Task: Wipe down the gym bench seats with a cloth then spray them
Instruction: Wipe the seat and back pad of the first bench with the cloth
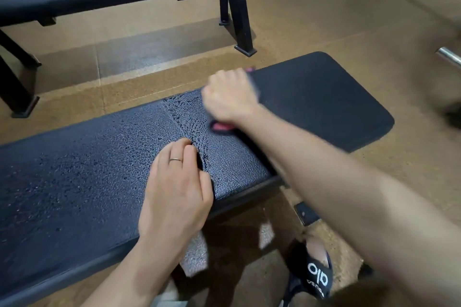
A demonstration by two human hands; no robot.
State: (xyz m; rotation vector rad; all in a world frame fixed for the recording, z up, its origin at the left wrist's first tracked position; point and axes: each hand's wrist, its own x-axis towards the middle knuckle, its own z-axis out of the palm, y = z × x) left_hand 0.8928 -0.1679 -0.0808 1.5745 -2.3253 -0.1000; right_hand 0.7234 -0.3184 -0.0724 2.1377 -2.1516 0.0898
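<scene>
Pink cloth (220, 126) is being gripped in the closed right hand (228, 96) and pressed on the near bench seat (74, 169), mid-length; droplets are showing on the seat's left part. Left hand (175, 189) is being rested flat and open on the seat, holding nothing

Under my fingers (185, 149) the long black padded worktop (87, 169) is pebbled leatherette, glossy where wet, matt where dry; pink soft cloth (220, 127)

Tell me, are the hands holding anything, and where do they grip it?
The right hand presses a pink cloth bunched beneath its palm on the bench seat. The left hand holds nothing, resting flat on the seat.
</scene>
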